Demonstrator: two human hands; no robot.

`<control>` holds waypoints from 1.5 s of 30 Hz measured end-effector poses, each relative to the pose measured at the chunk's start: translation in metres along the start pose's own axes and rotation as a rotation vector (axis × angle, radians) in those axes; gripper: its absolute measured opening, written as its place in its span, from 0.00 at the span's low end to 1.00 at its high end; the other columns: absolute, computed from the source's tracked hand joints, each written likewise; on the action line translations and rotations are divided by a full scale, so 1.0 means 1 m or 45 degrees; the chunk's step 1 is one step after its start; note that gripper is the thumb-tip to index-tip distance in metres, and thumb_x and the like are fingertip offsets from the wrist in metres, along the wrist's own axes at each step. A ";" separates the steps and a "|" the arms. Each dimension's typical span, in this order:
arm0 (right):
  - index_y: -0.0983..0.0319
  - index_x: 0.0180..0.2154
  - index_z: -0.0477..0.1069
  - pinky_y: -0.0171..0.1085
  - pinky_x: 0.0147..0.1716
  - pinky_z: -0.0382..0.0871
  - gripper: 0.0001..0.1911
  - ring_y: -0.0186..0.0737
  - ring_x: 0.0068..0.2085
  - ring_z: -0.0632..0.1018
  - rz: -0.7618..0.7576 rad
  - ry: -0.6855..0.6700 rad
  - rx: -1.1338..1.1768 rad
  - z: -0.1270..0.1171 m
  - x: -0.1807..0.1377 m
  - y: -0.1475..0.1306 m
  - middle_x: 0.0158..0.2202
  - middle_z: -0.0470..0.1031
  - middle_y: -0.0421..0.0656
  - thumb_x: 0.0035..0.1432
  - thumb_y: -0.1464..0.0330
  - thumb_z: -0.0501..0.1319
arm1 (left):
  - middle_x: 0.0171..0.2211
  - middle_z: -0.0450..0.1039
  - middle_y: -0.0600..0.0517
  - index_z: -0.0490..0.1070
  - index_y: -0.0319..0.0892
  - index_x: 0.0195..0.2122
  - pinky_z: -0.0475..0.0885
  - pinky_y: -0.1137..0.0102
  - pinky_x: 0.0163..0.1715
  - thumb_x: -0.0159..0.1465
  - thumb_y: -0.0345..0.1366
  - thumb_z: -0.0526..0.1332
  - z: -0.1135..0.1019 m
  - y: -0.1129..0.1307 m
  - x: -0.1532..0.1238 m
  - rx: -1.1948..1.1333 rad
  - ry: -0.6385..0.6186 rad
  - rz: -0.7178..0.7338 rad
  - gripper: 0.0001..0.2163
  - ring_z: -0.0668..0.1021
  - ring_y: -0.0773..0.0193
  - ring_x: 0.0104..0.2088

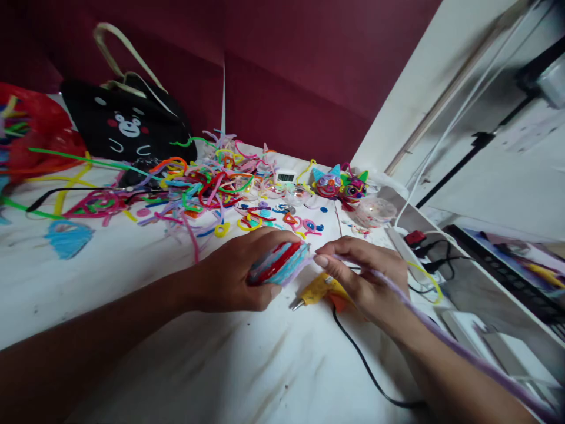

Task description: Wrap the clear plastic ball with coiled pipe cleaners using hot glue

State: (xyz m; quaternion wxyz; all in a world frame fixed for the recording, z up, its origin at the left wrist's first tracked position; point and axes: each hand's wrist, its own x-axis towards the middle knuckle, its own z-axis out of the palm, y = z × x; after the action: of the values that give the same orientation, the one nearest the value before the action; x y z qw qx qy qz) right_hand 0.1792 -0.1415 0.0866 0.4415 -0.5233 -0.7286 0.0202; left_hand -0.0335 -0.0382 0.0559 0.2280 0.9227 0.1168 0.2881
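My left hand is wrapped round a rounded craft piece covered in red, light blue and grey fuzzy strips; the palm hides part of it. Between thumb and forefinger, my right hand pinches a lilac pipe cleaner. One end of it runs along the lower side of the striped piece, while its long tail trails back over my right forearm. Beneath my right hand lies a yellow hot glue gun, its metal nozzle pointing left and its black cord curving toward me.
A tangle of colourful pipe cleaners spreads across the back of the white table. Behind it stand a black bag, a small digital timer and two cat-eared pieces. A power strip with plugs lies at right.
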 end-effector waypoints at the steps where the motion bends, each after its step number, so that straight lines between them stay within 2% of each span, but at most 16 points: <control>1: 0.60 0.33 0.78 0.27 0.30 0.72 0.01 0.31 0.29 0.79 0.035 -0.003 0.030 0.001 0.000 0.001 0.30 0.81 0.37 0.58 0.72 0.68 | 0.55 0.69 0.46 0.58 0.46 0.60 0.70 0.60 0.53 0.57 0.34 0.58 0.000 0.000 0.000 0.008 0.010 0.015 0.28 0.74 0.52 0.54; 8: 0.59 0.30 0.78 0.25 0.25 0.68 0.02 0.28 0.26 0.77 0.276 -0.054 0.245 0.006 0.002 0.005 0.27 0.80 0.35 0.55 0.69 0.69 | 0.55 0.68 0.47 0.57 0.48 0.60 0.71 0.61 0.53 0.55 0.32 0.58 0.003 0.001 0.000 0.055 0.059 0.111 0.29 0.73 0.52 0.55; 16: 0.59 0.28 0.79 0.23 0.21 0.63 0.08 0.25 0.23 0.72 0.649 -0.062 0.618 0.008 0.002 0.007 0.23 0.77 0.34 0.44 0.70 0.75 | 0.54 0.68 0.44 0.56 0.46 0.60 0.71 0.58 0.52 0.54 0.33 0.58 0.005 -0.002 0.000 0.083 0.113 0.206 0.31 0.73 0.50 0.54; 22: 0.62 0.27 0.76 0.27 0.23 0.72 0.14 0.31 0.23 0.77 0.910 -0.075 0.984 0.012 0.003 0.002 0.22 0.79 0.39 0.39 0.66 0.78 | 0.56 0.65 0.40 0.57 0.44 0.61 0.72 0.54 0.52 0.53 0.34 0.58 0.007 -0.004 -0.001 0.143 0.164 0.231 0.32 0.73 0.46 0.55; 29: 0.62 0.28 0.74 0.27 0.25 0.77 0.15 0.34 0.25 0.82 1.016 -0.085 1.351 0.016 0.002 -0.002 0.23 0.81 0.40 0.40 0.68 0.78 | 0.57 0.63 0.38 0.55 0.43 0.62 0.71 0.53 0.55 0.52 0.33 0.58 0.008 -0.006 -0.001 0.143 0.212 0.320 0.34 0.72 0.46 0.57; 34: 0.63 0.28 0.71 0.30 0.26 0.79 0.16 0.37 0.25 0.83 1.114 -0.009 1.556 0.021 -0.006 -0.005 0.22 0.81 0.41 0.41 0.70 0.77 | 0.58 0.62 0.37 0.53 0.43 0.63 0.70 0.52 0.55 0.50 0.33 0.60 0.014 -0.012 -0.005 0.154 0.230 0.360 0.37 0.70 0.45 0.58; 41: 0.61 0.30 0.68 0.34 0.26 0.81 0.18 0.37 0.23 0.82 1.056 0.133 1.601 0.026 -0.017 -0.007 0.22 0.79 0.37 0.43 0.73 0.76 | 0.62 0.58 0.38 0.53 0.44 0.64 0.64 0.49 0.60 0.52 0.33 0.60 0.017 -0.010 -0.006 0.023 0.123 0.264 0.36 0.64 0.43 0.63; 45: 0.60 0.29 0.66 0.35 0.27 0.81 0.19 0.36 0.23 0.82 1.040 0.194 1.590 0.030 -0.021 -0.006 0.23 0.78 0.34 0.43 0.72 0.76 | 0.62 0.58 0.39 0.53 0.46 0.64 0.62 0.49 0.62 0.54 0.32 0.61 0.015 -0.008 -0.004 -0.086 0.055 0.276 0.35 0.62 0.43 0.65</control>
State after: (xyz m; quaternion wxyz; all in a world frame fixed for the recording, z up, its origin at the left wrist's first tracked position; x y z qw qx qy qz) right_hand 0.1560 -0.1479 0.0585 0.6629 -0.4042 -0.2970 0.5559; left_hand -0.0287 -0.0375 0.0394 0.2238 0.9153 0.0115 0.3348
